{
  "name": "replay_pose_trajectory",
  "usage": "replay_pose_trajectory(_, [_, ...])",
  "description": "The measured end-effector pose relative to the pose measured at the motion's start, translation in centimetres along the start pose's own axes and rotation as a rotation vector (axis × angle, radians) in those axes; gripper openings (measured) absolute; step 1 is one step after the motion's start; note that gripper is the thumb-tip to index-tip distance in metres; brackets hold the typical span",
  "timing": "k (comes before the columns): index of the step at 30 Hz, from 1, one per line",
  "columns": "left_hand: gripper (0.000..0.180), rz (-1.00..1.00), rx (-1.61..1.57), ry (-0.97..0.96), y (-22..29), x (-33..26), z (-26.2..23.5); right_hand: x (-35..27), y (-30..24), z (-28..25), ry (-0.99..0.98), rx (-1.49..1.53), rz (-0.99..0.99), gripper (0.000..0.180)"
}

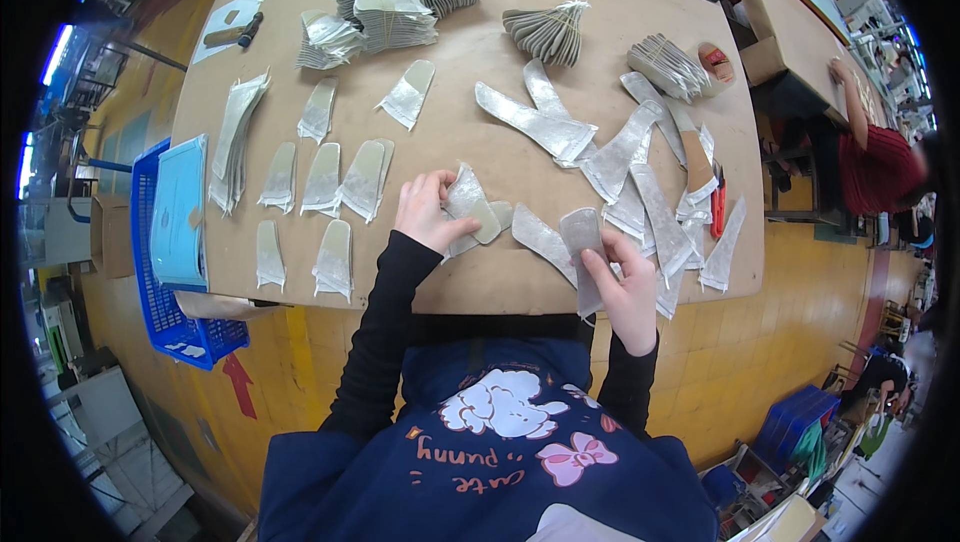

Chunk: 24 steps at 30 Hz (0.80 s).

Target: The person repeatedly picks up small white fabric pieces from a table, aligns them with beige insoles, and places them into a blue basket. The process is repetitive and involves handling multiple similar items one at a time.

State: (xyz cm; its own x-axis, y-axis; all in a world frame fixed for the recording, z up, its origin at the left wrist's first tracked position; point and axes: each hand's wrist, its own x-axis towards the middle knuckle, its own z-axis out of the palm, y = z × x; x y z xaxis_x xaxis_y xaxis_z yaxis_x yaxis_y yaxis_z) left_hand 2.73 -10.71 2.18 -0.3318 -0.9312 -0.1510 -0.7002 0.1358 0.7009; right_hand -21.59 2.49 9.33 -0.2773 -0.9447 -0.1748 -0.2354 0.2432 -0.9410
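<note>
My left hand [430,213] is closed, pinching a tongue-shaped fabric piece [468,198], shiny white with a beige rounded end, just above the table. Another rounded beige piece [501,214] shows partly beneath it. Between thumb and fingers, my right hand [627,292] grips a grey strip-shaped fabric piece [581,242], held upright. Close to that hand lies a long silvery-white piece [543,242] on the brown tabletop [440,287]. Left of my left hand, several short pieces with rounded tips are spread out, one pair overlapping [366,178].
A loose heap of long silvery pieces [650,192] lies at right, beside a red-handled tool [718,204]. Bundled stacks [395,20] stand at the back. A hammer [238,35] lies far left. A blue basket [150,242] stands by the table's left edge. Another person [885,167] sits at right.
</note>
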Motion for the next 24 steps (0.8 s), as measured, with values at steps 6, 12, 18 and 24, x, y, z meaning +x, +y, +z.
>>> replay_pose_trajectory(6, [0.056,-0.090,0.187,-0.080,1.1,0.2,-0.4,-0.4,0.2,1.7,-0.174,-0.027,-0.022,0.026])
replay_pose_trajectory(12, [0.042,-0.127,-0.598,0.026,0.0,-0.5,-1.1,-0.8,0.5,3.4,-0.311,-0.023,-0.026,0.028])
replay_pose_trajectory(18, [0.067,-0.179,-0.594,0.273,-0.3,0.2,-0.9,-0.4,1.8,3.4,-0.334,-0.046,-0.012,0.030])
replay_pose_trajectory(24, [0.081,0.034,-0.046,0.473,1.1,-2.3,2.5,1.0,3.8,3.1,-0.291,-0.142,0.063,0.031])
